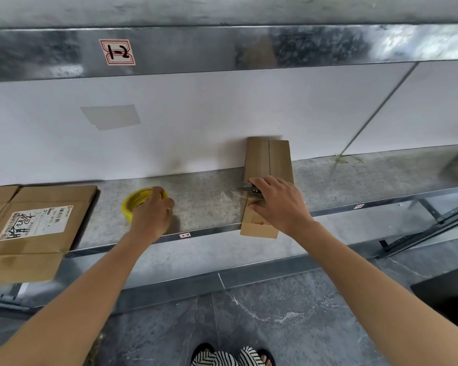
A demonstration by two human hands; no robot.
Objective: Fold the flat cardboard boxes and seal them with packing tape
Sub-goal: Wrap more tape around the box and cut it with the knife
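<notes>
A narrow folded cardboard box (pixel 269 165) lies on the grey metal shelf (pixel 201 204), its far end against the white wall. My right hand (pixel 276 200) rests on the box's near half and grips a small dark knife (pixel 246 188) whose blade points left. A loose end of clear tape (pixel 228 196) hangs off the box's left side by the blade. To the left, my left hand (pixel 152 211) is closed over a yellow roll of packing tape (pixel 132 202) that sits on the shelf.
Flat cardboard boxes (pixel 35 231) with a white printed label are stacked at the shelf's left end, overhanging its front edge. An upper metal shelf (pixel 222 48) labelled 1-2 runs overhead. A dark object (pixel 450 294) sits on the floor at the right.
</notes>
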